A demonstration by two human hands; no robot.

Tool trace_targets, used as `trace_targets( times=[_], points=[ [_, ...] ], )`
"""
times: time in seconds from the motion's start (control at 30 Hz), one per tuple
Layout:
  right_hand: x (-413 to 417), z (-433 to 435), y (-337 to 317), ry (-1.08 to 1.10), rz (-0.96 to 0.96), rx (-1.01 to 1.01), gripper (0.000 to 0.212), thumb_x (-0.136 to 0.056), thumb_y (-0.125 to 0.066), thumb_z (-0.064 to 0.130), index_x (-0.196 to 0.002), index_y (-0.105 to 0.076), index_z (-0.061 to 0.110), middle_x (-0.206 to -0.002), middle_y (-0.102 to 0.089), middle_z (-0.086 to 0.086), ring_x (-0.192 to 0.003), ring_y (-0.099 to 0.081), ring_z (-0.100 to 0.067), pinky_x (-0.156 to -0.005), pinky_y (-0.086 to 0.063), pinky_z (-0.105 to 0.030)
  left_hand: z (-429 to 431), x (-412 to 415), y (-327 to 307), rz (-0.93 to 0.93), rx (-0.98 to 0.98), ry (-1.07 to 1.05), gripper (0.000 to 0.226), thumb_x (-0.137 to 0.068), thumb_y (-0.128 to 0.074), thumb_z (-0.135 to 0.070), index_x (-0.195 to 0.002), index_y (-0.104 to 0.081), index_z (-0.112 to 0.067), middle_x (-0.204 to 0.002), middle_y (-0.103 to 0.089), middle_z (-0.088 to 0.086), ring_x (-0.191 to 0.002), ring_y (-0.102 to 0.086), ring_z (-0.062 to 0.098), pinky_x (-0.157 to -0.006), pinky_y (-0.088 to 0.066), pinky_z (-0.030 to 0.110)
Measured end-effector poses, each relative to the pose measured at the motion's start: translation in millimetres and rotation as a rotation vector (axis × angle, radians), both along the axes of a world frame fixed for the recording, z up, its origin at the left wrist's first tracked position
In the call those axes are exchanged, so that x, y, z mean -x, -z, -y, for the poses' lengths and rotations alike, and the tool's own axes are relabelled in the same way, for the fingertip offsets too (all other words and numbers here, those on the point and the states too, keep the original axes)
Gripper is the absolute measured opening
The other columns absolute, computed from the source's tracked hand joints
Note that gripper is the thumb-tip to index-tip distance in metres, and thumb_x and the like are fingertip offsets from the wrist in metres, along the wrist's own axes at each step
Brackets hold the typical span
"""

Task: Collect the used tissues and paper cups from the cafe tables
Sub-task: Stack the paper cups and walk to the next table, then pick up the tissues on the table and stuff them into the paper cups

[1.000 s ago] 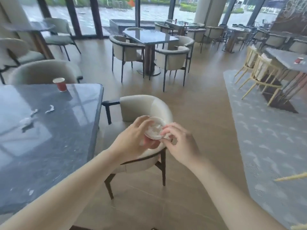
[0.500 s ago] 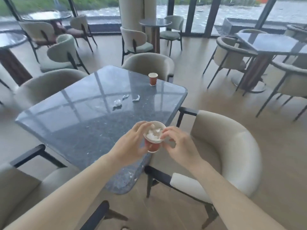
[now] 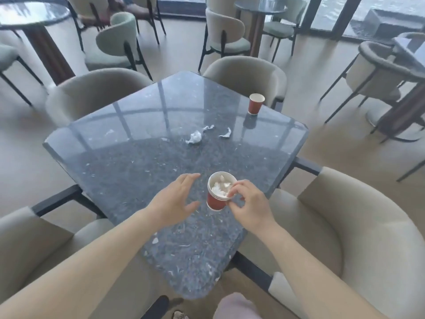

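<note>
Tissue inside, so upright: pinches the filled cup (image 3: 215, 203) by its rim in the right hand's (image 3: 250, 205) curled fingers (image 3: 237, 189), well nearer than the standing cup (image 3: 254, 105) on the surface (image 3: 138, 171); holds the left hand (image 3: 174, 201) spread and empty, presumably for the tissues (image 3: 195, 137) near that cup.

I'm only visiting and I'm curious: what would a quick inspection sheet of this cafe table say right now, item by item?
Surface: dark stone table, glossy, showing window reflections.
Job's things: red paper cup stuffed with white tissues, held over the near part of the table; second red cup upright near the far right corner; three crumpled tissue scraps mid-table.
Clutter: nothing seen.
Hands: right hand pinches the stuffed cup's rim; left hand is open beside it, holding nothing.
Cables: nothing seen.
Surroundings: beige chairs round the table; other tables and windows behind.
</note>
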State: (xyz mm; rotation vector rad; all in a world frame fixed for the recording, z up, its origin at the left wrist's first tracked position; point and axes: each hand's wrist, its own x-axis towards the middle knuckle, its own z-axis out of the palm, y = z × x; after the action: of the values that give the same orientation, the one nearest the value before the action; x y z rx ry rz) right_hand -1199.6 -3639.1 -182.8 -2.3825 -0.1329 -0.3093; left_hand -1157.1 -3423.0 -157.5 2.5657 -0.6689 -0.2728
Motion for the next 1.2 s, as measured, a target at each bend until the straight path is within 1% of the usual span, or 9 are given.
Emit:
trace_targets(
  times=[0.23,0.37,0.57,0.67,0.77,0.87,1.0,1.13,1.2],
  points=[
    [-73.1,0.9,22.8,-0.015,-0.13,-0.014,0.012,-0.072,-0.07,0.004,-0.078,-0.064,0.012,-0.094,-0.06,-0.001,-0.091,-0.057,-0.019,-0.072,-0.047,-0.03,3.1,-62.6,28.2,-0.102,-0.14,-0.006,0.064,-0.089,-0.056,-0.032,-0.143,-0.024,-0.022,-0.145,-0.031,-0.002,-0.124,-0.044,0.018,-0.099,-0.042,0.036],
    [-118.4,12.1,37.2,-0.074,-0.219,0.095,0.009,-0.076,-0.069,0.009,-0.082,-0.063,0.013,-0.1,-0.058,0.002,-0.097,-0.054,-0.017,-0.07,-0.039,-0.023,15.5,-102.7,44.8,-0.186,-0.281,-0.023,0.062,-0.089,-0.054,-0.035,-0.142,-0.024,-0.023,-0.145,-0.031,-0.003,-0.126,-0.04,0.02,-0.099,-0.042,0.038],
    [-187.6,43.9,55.1,-0.025,-0.241,0.151,0.008,-0.078,-0.064,0.009,-0.085,-0.063,0.014,-0.103,-0.058,0.002,-0.099,-0.052,-0.019,-0.067,-0.038,-0.024,48.1,-176.1,72.5,-0.235,-0.453,-0.02,0.06,-0.089,-0.054,-0.033,-0.141,-0.027,-0.018,-0.143,-0.033,0.002,-0.129,-0.034,0.024,-0.101,-0.04,0.042],
    [-216.1,59.0,62.5,-0.019,-0.241,0.157,0.007,-0.079,-0.063,0.01,-0.085,-0.062,0.013,-0.103,-0.057,0.003,-0.099,-0.052,-0.019,-0.067,-0.042,-0.027,65.5,-210.1,84.9,-0.2,-0.453,-0.023,0.059,-0.089,-0.053,-0.032,-0.14,-0.028,-0.017,-0.142,-0.032,0.001,-0.13,-0.033,0.024,-0.099,-0.042,0.043],
    [-237.8,72.9,67.3,-0.06,-0.254,0.147,0.009,-0.08,-0.065,0.014,-0.089,-0.063,0.014,-0.106,-0.057,0.003,-0.101,-0.052,-0.02,-0.075,-0.046,-0.031,79.4,-237.7,92.7,-0.149,-0.425,-0.025,0.055,-0.089,-0.053,-0.031,-0.138,-0.03,-0.017,-0.14,-0.033,0.001,-0.129,-0.034,0.023,-0.097,-0.043,0.043],
    [-247.5,87.3,68.1,-0.137,-0.255,0.077,0.019,-0.078,-0.071,0.025,-0.094,-0.065,0.017,-0.111,-0.056,0.006,-0.1,-0.054,-0.013,-0.08,-0.044,-0.025,90.8,-255.7,95.7,-0.12,-0.382,-0.047,0.053,-0.089,-0.052,-0.027,-0.137,-0.032,-0.017,-0.14,-0.035,-0.001,-0.127,-0.037,0.021,-0.093,-0.046,0.042],
    [-259.1,105.5,63.5,-0.122,-0.214,0.007,0.021,-0.083,-0.066,0.034,-0.101,-0.066,0.022,-0.118,-0.052,0.009,-0.104,-0.051,-0.005,-0.08,-0.039,-0.017,98.3,-276.9,89.7,-0.088,-0.359,-0.077,0.052,-0.089,-0.052,-0.024,-0.138,-0.033,-0.018,-0.14,-0.036,-0.002,-0.125,-0.041,0.021,-0.091,-0.047,0.041],
    [-283.1,121.6,60.1,-0.089,-0.214,-0.009,0.02,-0.088,-0.06,0.029,-0.107,-0.063,0.021,-0.122,-0.051,0.006,-0.109,-0.051,-0.009,-0.082,-0.049,-0.031,106.5,-298.2,82.9,-0.093,-0.321,-0.096,0.051,-0.09,-0.052,-0.025,-0.138,-0.033,-0.019,-0.141,-0.035,-0.002,-0.127,-0.039,0.022,-0.094,-0.046,0.043],
    [-298.3,128.9,59.6,-0.09,-0.228,0.021,0.021,-0.089,-0.059,0.027,-0.109,-0.062,0.02,-0.123,-0.05,0.004,-0.11,-0.05,-0.011,-0.083,-0.05,-0.034,112.3,-308.1,81.4,-0.08,-0.3,-0.093,0.052,-0.09,-0.052,-0.026,-0.138,-0.033,-0.019,-0.143,-0.034,-0.002,-0.128,-0.038,0.022,-0.094,-0.046,0.042]
  ],
)
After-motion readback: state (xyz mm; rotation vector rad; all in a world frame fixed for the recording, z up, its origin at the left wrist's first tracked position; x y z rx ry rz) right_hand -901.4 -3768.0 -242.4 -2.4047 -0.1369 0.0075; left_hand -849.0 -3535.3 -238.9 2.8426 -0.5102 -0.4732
